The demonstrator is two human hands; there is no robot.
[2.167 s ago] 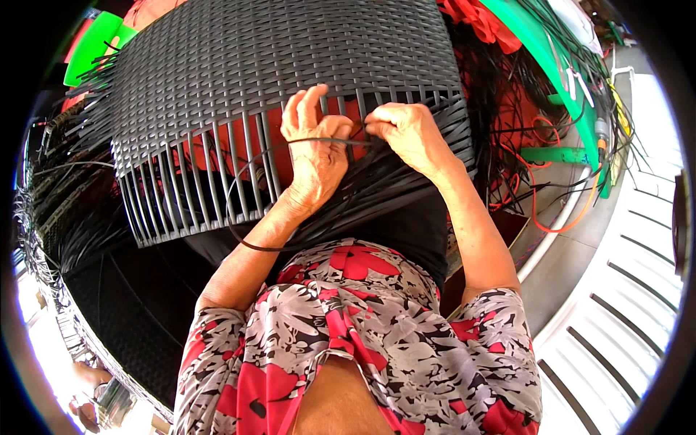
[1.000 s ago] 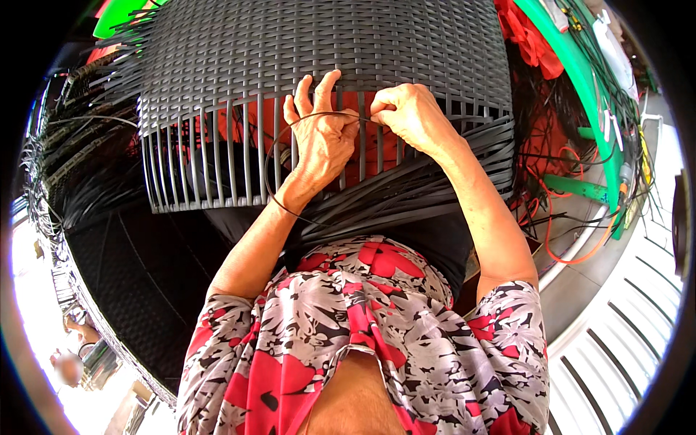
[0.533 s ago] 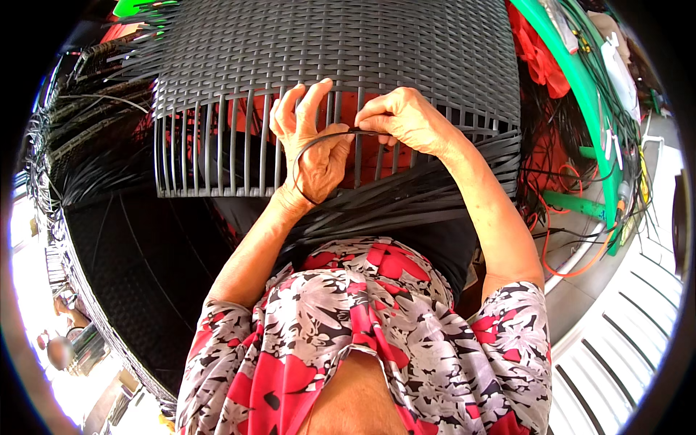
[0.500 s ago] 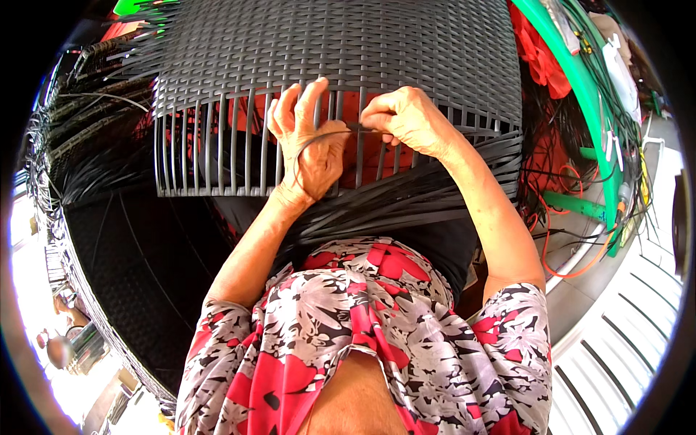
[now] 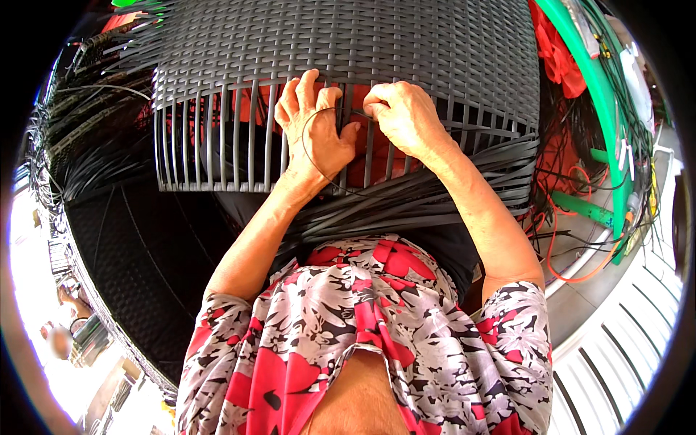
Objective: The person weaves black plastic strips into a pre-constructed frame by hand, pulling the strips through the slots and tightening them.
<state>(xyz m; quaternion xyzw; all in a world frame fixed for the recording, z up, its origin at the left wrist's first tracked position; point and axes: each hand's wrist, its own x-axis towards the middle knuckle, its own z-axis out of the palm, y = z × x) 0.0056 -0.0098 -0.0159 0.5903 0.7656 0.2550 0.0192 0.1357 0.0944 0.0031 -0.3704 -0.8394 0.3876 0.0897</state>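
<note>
A dark grey woven panel [image 5: 341, 43] of plastic wicker lies in front of me, its near part showing bare lengthwise slats [image 5: 251, 145]. My right hand [image 5: 407, 119] is closed in a pinch on a thin dark plastic strip [image 5: 303, 141] just below the woven edge. From there the strip loops over the back of my left hand [image 5: 315, 138] and down past its wrist. My left hand rests over the slats, its fingers spread and thumb apart, their tips near the last woven rows. A bundle of loose dark strips [image 5: 406, 206] lies across my lap, beneath my forearms.
A dark woven wicker piece [image 5: 138, 283] stands at my left, with loose strips [image 5: 101, 163] above it. On the right are a green curved frame [image 5: 605, 109], red cloth [image 5: 562, 61], an orange hose [image 5: 554, 261] and a white slatted surface [image 5: 616, 348].
My left hand has opened wider, its thumb moving away from the strip. The strip's loop now spreads larger over that hand. My right hand and the panel have shifted slightly.
</note>
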